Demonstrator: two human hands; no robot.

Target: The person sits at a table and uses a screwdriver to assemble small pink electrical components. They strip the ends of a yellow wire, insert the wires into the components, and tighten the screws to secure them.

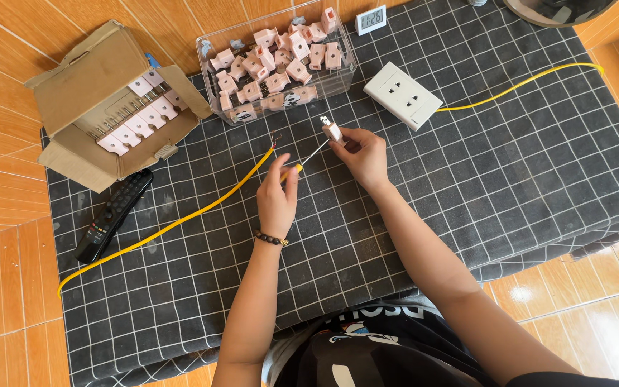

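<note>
head view: left hand pinches a yellow-handled screwdriver, tip at the plug | right hand pinches the small pink plug above the grid mat | plug looks light, rigid, slick plastic; best gripped by its sides

Grid cloth on floor—box, remote, socket.
</note>
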